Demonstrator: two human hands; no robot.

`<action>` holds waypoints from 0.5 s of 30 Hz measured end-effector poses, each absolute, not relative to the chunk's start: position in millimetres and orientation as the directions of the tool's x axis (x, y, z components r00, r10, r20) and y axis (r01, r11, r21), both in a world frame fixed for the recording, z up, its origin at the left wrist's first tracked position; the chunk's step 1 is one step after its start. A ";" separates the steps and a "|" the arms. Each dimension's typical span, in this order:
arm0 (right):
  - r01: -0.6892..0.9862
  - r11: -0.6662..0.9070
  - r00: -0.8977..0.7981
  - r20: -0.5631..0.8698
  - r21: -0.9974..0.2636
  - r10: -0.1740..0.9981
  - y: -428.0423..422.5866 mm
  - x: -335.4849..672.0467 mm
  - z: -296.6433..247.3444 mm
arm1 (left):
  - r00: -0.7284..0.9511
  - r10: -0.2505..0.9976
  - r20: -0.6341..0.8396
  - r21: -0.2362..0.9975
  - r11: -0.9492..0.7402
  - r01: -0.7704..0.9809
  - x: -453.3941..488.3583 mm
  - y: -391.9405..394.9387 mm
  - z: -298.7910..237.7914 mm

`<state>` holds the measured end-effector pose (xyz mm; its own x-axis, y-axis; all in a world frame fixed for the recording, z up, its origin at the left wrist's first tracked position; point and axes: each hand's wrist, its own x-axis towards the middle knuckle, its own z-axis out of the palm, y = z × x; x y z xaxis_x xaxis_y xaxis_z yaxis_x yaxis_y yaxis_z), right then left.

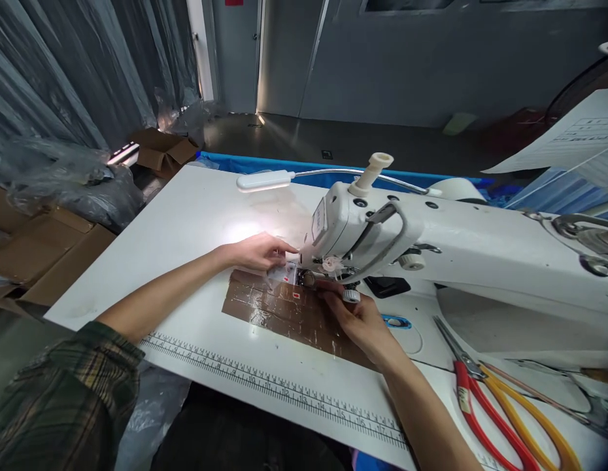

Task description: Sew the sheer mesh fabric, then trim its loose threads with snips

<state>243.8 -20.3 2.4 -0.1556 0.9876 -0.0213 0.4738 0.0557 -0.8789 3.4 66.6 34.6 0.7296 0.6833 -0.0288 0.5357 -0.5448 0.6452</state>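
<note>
A white sewing machine [382, 222] stands on the table. My left hand [259, 253] is left of its needle area, index finger reaching to the machine head and the other fingers curled over a clear plastic piece [286, 272] with red marks. My right hand [360, 320] is on the right of the presser foot [308, 279], fingertips bent together close to it; what they hold is hidden. Beneath both lies a shiny brown sheet [274, 304], flat on the table, with a small red-and-white mark on it.
Red-and-yellow-handled scissors [471, 373] and a blue thread snipper [396, 321] lie at the right. A printed ruler [265, 383] runs along the table's front edge. A lamp [265, 180] stretches behind the machine head. Cardboard boxes [53, 252] and plastic bags sit at the left.
</note>
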 end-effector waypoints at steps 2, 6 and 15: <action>0.503 0.056 -0.165 -0.033 -0.862 0.986 -20.3 243.7 1.8 | 0.661 0.745 -0.092 0.784 -0.355 0.509 -5.1 64.4 31.6; 0.553 0.077 -0.199 -0.042 -0.829 0.979 -19.6 244.4 1.0 | 0.609 0.761 -0.225 0.898 -0.080 0.432 -14.8 61.8 28.0; 0.526 0.154 -0.208 0.049 -0.836 0.977 -20.0 246.3 -4.6 | 0.630 0.732 -0.261 0.912 -0.027 0.409 -25.4 58.8 29.8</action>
<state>246.3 -20.0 -4.6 -0.2083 0.9769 0.0485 0.5264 0.1538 -0.8362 -25.4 58.8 29.8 0.6295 0.7320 -0.2606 0.4092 -0.0273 0.9120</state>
